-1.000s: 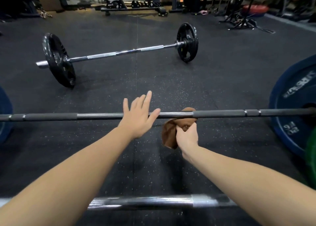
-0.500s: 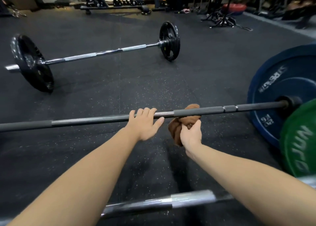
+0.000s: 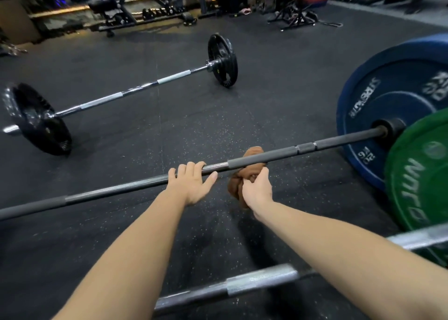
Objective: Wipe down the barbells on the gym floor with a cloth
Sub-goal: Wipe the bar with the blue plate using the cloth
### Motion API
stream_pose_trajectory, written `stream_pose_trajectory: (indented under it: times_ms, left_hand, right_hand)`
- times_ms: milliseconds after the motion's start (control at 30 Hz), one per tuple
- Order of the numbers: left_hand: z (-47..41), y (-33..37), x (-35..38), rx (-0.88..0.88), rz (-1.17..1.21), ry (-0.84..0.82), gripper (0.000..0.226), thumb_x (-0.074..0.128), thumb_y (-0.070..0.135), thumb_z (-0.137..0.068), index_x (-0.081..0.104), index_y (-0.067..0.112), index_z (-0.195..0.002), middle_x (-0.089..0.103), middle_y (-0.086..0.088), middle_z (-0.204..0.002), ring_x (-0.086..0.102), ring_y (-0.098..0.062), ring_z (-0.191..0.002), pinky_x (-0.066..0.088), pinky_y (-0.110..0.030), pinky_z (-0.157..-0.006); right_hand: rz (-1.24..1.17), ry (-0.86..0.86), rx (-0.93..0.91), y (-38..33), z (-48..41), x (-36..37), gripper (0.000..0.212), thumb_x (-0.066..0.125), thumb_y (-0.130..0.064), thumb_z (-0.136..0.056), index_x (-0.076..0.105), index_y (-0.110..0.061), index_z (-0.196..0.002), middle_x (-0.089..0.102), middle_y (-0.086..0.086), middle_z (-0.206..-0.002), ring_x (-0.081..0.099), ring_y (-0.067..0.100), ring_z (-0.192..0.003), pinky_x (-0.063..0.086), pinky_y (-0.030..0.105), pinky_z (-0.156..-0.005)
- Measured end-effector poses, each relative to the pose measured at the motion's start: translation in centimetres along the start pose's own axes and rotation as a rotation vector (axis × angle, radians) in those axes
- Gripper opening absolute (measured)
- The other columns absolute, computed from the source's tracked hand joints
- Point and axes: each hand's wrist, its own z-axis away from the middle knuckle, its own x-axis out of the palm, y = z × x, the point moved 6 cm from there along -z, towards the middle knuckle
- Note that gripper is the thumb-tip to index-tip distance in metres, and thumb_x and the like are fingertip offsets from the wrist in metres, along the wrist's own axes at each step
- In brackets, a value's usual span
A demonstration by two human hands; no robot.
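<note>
- The left hand point(image 3: 191, 184) has its fingers hooked over the top of the middle barbell point(image 3: 121, 190), with the thumb poking out loose to the right. My guess is it's there to stop the bar rolling.
- Just to its right, the right hand point(image 3: 257, 188) grips a bunched brown cloth point(image 3: 253, 151) from below. The cloth is looped over the bar where the shiny section meets the dark grey one. Wrapping it like that probably cleans all the way round in one go.
- That bar runs left to right across the rubber floor point(image 3: 266, 101), with a blue plate point(image 3: 388, 96) on its right end. The left end is cut off.
- The far barbell point(image 3: 135, 92) and the near barbell point(image 3: 242, 285) with the green plate point(image 3: 419, 181) both lie apart from the hands.
- Can't see the left fingertips behind the bar, or how far the cloth covers the far side. The forearms hide parts of the near bar.
</note>
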Motion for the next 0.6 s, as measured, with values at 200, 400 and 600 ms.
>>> stream_pose_trajectory:
  times_ms: [200, 400, 600]
  left_hand:
    - [0.1, 0.3, -0.1, -0.051, -0.019, -0.022, 0.07, 0.015, 0.068, -0.102, 0.018, 0.029, -0.159, 0.031, 0.0, -0.156, 0.024, -0.025, -0.146, 0.008, -0.049, -0.124]
    - [0.0, 0.5, -0.1, -0.075, -0.028, -0.032, 0.075, 0.015, 0.071, -0.1, 0.015, 0.029, -0.161, 0.03, 0.0, -0.157, 0.022, -0.025, -0.147, 0.005, -0.05, -0.125]
    - [-0.4, 0.5, 0.0, -0.081, -0.038, -0.036, 0.075, 0.015, 0.072, -0.099, 0.017, 0.029, -0.16, 0.031, -0.001, -0.155, 0.023, -0.024, -0.145, 0.006, -0.049, -0.124]
  right_hand:
    - [0.099, 0.013, 0.053, 0.9, -1.3, -1.7, 0.015, 0.04, -0.028, -0.106, 0.046, -0.022, -0.118, 0.059, 0.003, -0.117, 0.055, 0.019, -0.096, 0.038, 0.031, -0.091]
    - [0.078, 0.059, 0.055, 1.8, -2.5, -5.4, 0.028, 0.048, -0.023, -0.101, 0.04, -0.016, -0.127, 0.056, 0.008, -0.121, 0.058, 0.027, -0.106, 0.047, 0.034, -0.079]
    - [-0.03, 0.138, 0.136, 2.2, -3.4, -6.7, 0.044, 0.048, -0.022, -0.103, 0.033, -0.017, -0.144, 0.054, 0.007, -0.127, 0.056, 0.024, -0.107, 0.045, 0.036, -0.084]
